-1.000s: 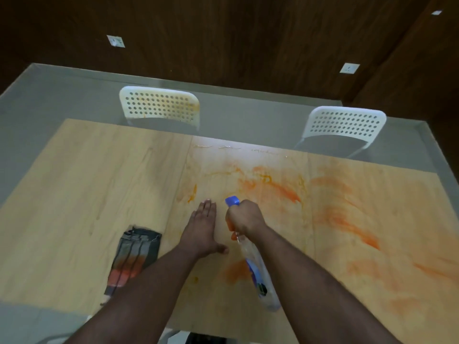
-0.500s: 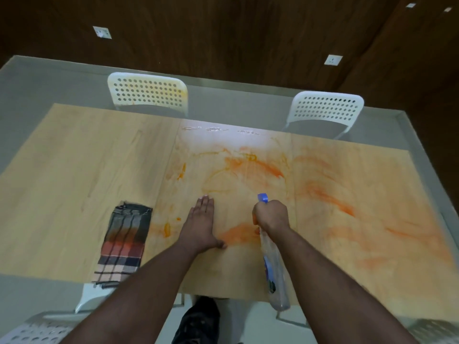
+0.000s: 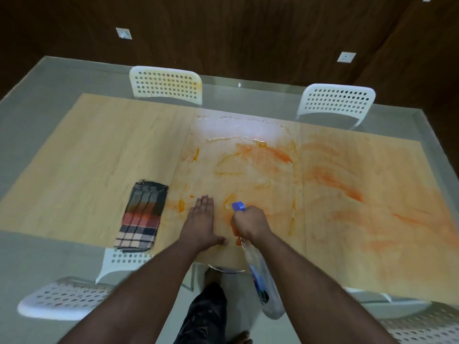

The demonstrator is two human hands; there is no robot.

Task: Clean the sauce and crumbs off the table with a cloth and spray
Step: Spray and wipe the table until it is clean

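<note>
Gripping spray bottle [image 3: 260,276] by neck, right hand [image 3: 249,223] curled tight, blue nozzle aimed at orange sauce smears [image 3: 330,181]. Left hand [image 3: 201,223] flat, fingers straight, pressed on wood table [image 3: 82,157] near front edge. Folded checked cloth [image 3: 141,217] lies loose just left, at near edge. Bare wood further left.
</note>
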